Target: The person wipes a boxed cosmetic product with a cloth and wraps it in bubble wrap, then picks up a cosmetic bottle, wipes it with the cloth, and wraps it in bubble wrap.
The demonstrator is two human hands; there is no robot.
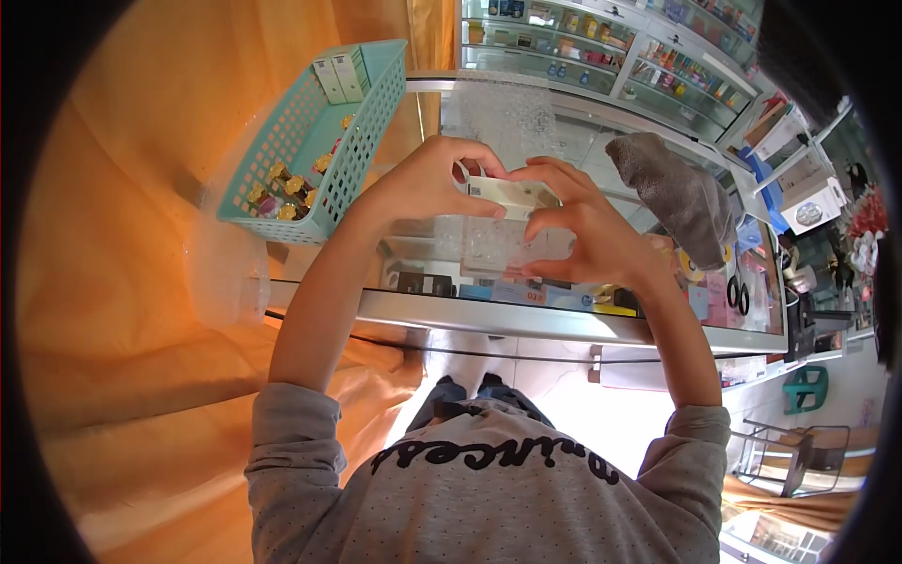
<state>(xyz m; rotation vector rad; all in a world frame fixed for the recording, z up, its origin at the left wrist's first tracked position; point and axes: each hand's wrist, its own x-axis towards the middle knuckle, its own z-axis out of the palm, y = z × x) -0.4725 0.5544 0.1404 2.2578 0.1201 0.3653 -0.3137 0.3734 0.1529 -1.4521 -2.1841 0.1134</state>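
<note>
A small white box (512,199) with a dark printed square near its left end is held up over the glass counter. My left hand (437,179) pinches its left end between thumb and fingers. Around the right end curl the fingers of my right hand (587,226), with the thumb held apart below. Clear bubble wrap (498,108) lies on the counter beyond and under my hands. To the left stands a mint-green basket (362,141) with several gold-capped small bottles (291,183) and upright white-green boxes (341,75) in it.
A grey cloth (672,193) lies on the counter at the right, near black-handled scissors (738,293). Boxes show through the glass near the counter's metal front edge (470,310). Orange curtain (141,282) hangs at the left; stocked glass shelves (564,47) stand behind.
</note>
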